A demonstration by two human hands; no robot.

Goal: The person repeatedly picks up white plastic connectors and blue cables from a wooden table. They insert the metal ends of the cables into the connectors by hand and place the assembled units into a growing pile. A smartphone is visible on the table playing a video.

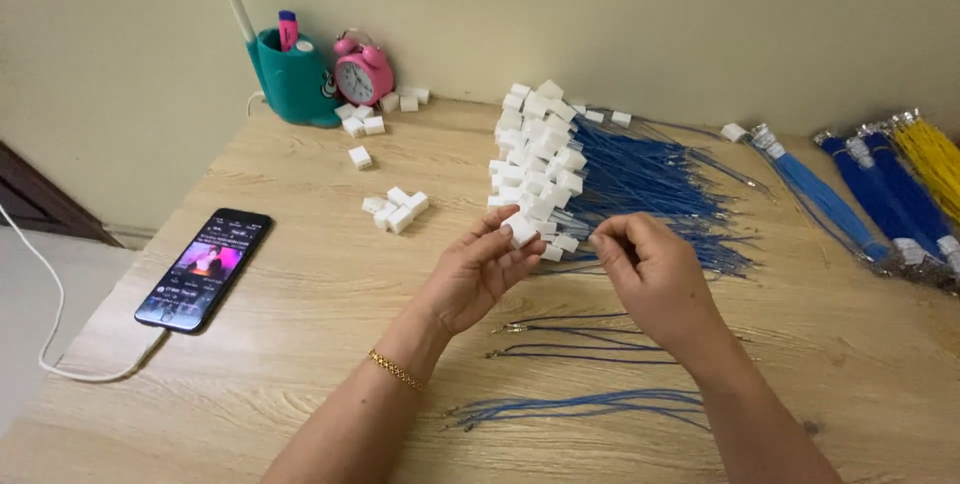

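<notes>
Light wood-grain table (300, 274), w/ big pile of blue wires capped by white plastic blocks (560, 169) just beyond both hands. Left hand (480, 269) grasps small white plastic connector block (520, 229), nearer the pile. Right hand (650, 269) pinches thin blue wire end (596, 240), pointing left toward block; wire's long axis can't tell.

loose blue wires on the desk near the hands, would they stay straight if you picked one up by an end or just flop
Probably flop: the loose blue wires are thin and already lie in lazy curves on the wooden desk. They look very light, so a nudge would likely scatter them. Their small metal tips may snag one another.
</notes>
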